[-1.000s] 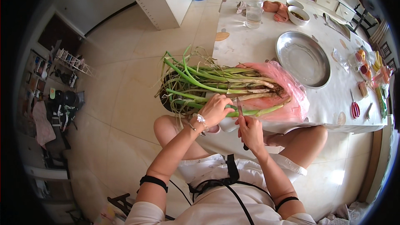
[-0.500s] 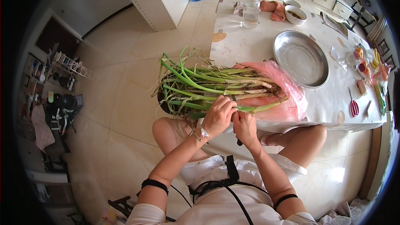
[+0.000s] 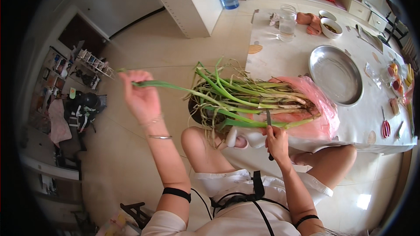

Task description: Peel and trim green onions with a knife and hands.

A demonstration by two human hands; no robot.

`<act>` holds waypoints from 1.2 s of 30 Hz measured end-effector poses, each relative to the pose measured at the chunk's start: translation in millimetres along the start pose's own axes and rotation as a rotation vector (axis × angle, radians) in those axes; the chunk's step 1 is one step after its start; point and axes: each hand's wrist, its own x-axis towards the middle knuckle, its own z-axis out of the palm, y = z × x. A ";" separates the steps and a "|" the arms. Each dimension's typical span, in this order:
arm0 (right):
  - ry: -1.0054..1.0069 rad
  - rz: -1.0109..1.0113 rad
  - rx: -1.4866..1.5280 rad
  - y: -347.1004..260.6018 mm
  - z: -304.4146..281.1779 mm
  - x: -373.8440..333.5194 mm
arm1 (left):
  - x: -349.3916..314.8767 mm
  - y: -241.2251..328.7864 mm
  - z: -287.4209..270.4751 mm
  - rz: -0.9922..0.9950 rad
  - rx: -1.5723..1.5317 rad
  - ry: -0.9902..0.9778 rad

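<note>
A heap of green onions (image 3: 249, 98) with long green tops, some of them dry, lies across a pink plastic bag (image 3: 327, 113) at the table's near left corner. My left hand (image 3: 142, 96), slightly blurred, is raised out to the left of the heap. It pinches the end of a long green onion leaf (image 3: 173, 86), which stretches back toward the heap. My right hand (image 3: 278, 142) is closed round the dark handle of a knife (image 3: 268, 117). The blade points away from me, beside a thick onion stalk (image 3: 299, 123) at the near edge of the heap.
On the table (image 3: 284, 63) are a steel basin (image 3: 334, 76), a glass jar (image 3: 287, 24), white bowls (image 3: 331, 28), an orange cloth (image 3: 309, 21), red-handled scissors (image 3: 386, 127) and bagged goods at the right. A dark round container (image 3: 196, 111) shows under the leaf tops.
My left hand has moved from beside my right hand far out to the left, drawing a green leaf with it. The knife blade now shows clearly. The whole view has shifted.
</note>
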 end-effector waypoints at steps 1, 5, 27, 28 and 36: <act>-0.009 0.003 0.012 -1.3 0.1 -0.9 | 13.3 21.2 -4.3 0.056 0.000 -0.001; -0.023 -0.023 0.047 -1.3 0.4 -2.1 | 66.8 103.5 -42.4 0.274 0.002 0.057; -0.033 -0.015 -0.041 0.6 1.0 -0.4 | 103.5 219.2 -24.7 1.236 0.830 0.179; -0.051 -0.022 -0.041 1.5 0.7 -1.2 | 108.6 221.0 -42.6 1.203 0.794 0.192; -0.084 -0.010 -0.075 -4.4 -1.0 -5.0 | 105.7 146.0 -157.0 0.776 0.499 0.534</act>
